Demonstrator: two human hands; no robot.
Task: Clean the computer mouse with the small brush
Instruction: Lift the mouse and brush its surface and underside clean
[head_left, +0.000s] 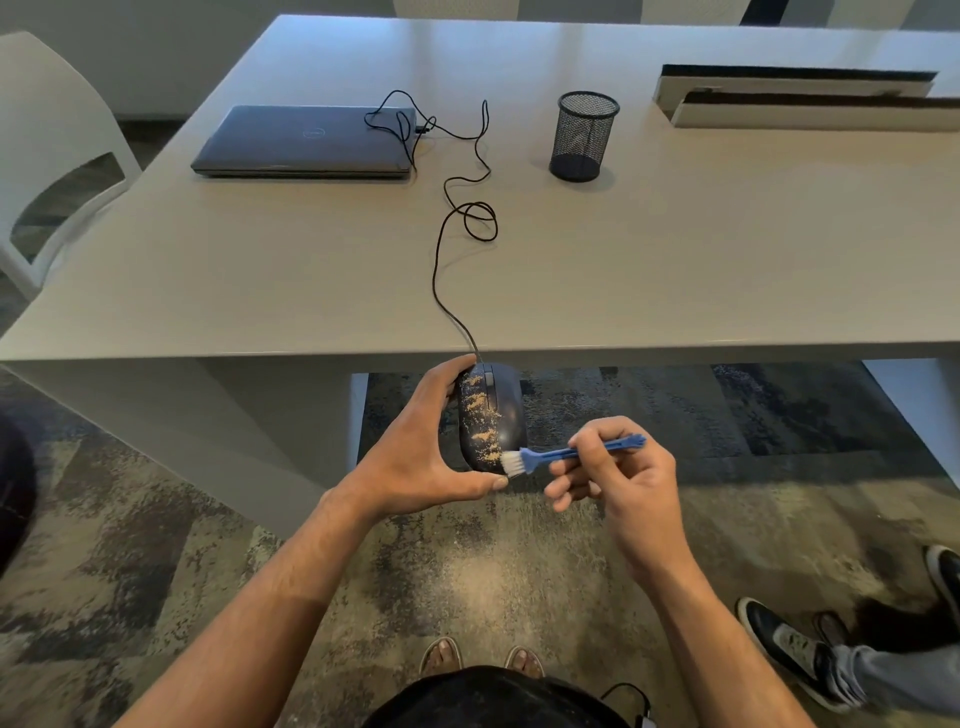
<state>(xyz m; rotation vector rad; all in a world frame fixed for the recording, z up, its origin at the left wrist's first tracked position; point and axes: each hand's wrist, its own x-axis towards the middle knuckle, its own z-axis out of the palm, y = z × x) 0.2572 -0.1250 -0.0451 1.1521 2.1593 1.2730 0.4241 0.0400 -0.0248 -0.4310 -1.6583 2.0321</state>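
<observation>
Both forearms (291, 587) are bare, with no sleeves, watch or rings showing. A dark garment (493, 696) covers the lap, and open sandals (441, 656) leave the toes uncovered.

Bright even light, soft glare on the far table (519, 47), wide-angle bending at edges, sharp focus

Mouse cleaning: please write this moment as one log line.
left hand holds mouse | right hand pinches brush | bristles at rear | crumbs remain

Setting: office. Evidence: long pale table (675, 249) carrying a closed laptop (306, 140) and mesh pen cup (584, 136); white chair (47, 156); patterned carpet (467, 571).
</observation>
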